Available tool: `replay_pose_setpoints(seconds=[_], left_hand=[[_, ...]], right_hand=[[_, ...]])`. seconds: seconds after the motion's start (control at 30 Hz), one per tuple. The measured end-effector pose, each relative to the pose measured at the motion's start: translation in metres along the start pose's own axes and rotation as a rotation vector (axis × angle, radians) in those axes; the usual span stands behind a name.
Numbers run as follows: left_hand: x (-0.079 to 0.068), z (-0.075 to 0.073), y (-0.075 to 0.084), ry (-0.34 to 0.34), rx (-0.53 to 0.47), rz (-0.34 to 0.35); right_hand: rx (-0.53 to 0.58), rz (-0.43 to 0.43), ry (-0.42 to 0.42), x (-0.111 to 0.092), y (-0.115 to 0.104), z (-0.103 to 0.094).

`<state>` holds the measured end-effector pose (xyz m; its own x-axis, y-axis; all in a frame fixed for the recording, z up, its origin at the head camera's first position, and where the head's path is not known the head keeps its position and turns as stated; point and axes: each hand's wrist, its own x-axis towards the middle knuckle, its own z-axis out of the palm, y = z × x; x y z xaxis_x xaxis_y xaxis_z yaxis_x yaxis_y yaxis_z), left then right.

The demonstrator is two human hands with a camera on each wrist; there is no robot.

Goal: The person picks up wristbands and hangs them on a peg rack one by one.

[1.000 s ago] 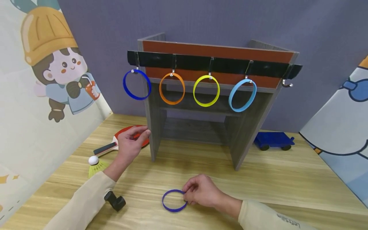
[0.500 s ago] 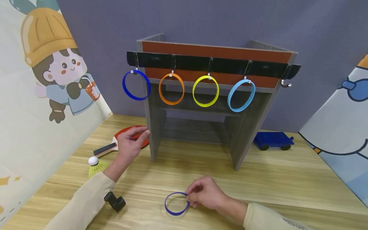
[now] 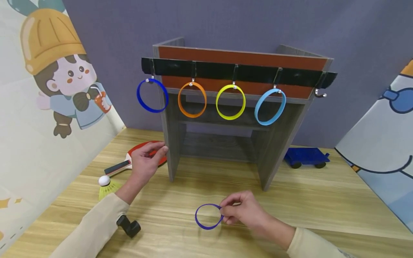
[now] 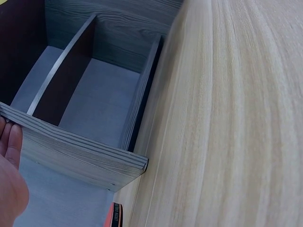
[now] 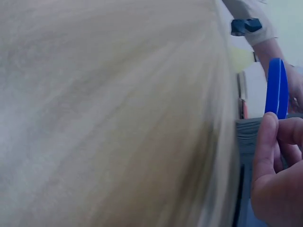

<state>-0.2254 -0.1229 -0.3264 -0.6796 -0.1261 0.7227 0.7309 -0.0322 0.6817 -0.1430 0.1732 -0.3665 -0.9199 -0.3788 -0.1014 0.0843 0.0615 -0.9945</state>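
In the head view my right hand (image 3: 243,211) pinches the right side of a thin purple ring (image 3: 208,228) between thumb and fingers. The ring is tilted over the table, and a faint shadow shows under it. In the right wrist view the ring (image 5: 273,90) looks bright blue and is seen edge-on above the thumb. My left hand (image 3: 145,159) touches the left side panel of a grey shelf (image 3: 171,143), its thumb and fingertips at the front edge. Blue (image 3: 139,98), orange (image 3: 181,107), yellow (image 3: 219,109) and light blue (image 3: 258,111) rings hang from the shelf's hooks.
A black hook bar (image 3: 213,68) crosses the shelf front; its rightmost hook (image 3: 320,94) carries no ring. A red table tennis bat (image 3: 129,161) and a yellow shuttlecock (image 3: 108,188) lie at the left. A blue toy cart (image 3: 306,157) stands right of the shelf.
My right hand has moved right and slightly upward in the head view, bringing the purple ring along and tilting it up. My left hand stays at the shelf panel.
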Motion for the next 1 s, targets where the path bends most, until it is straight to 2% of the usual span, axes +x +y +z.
replay_pose_setpoints(seconds=[0.43,0.8,1.0], left_hand=[[0.000,0.000,-0.001,-0.004,0.018,0.008],[-0.001,0.000,0.000,-0.002,0.010,-0.009],[-0.001,-0.001,0.000,-0.006,0.025,-0.013]], right_hand=[[0.105,-0.089,0.123,-0.014,-0.028,-0.024],[0.222,-0.235,0.140,-0.024,-0.047,-0.043],[0.336,-0.366,0.077,-0.029,-0.055,-0.054]])
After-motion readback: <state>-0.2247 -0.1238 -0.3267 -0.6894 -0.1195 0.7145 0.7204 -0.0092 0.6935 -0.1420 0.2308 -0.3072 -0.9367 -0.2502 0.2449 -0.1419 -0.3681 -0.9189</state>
